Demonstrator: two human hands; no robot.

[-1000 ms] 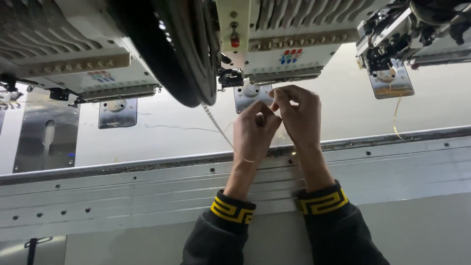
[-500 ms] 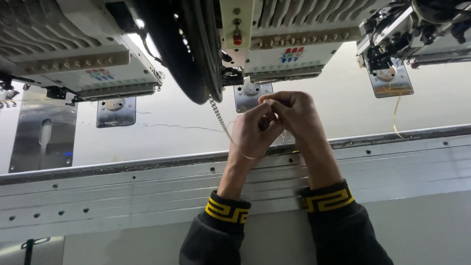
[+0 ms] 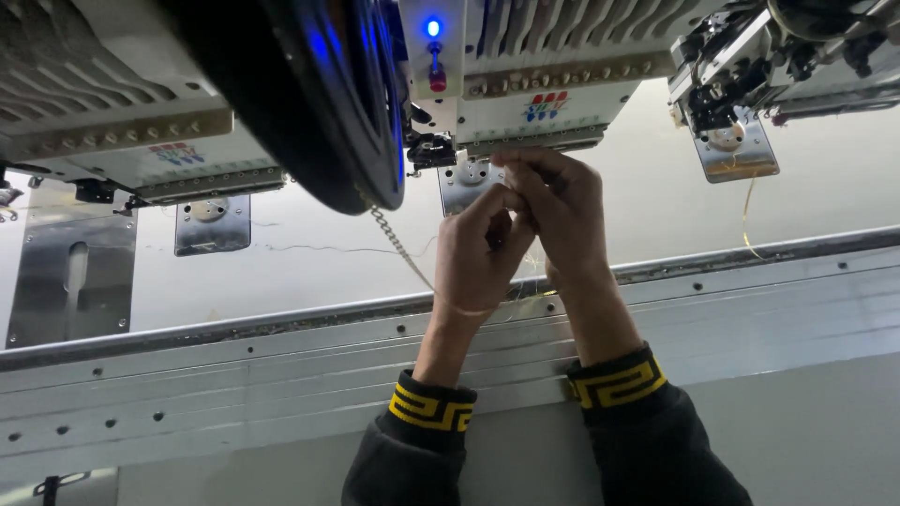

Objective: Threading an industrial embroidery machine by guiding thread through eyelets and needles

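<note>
Both our hands, left hand [image 3: 473, 258] and right hand [image 3: 561, 211], pinch fine thread [image 3: 525, 302] just below the needle head [image 3: 525, 117], right hand nearer it.

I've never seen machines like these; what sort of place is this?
Probably an embroidery workshop: a row of multi-needle embroidery heads hangs over a long white fabric bed, and both hands pinch fine thread under one head.
</note>
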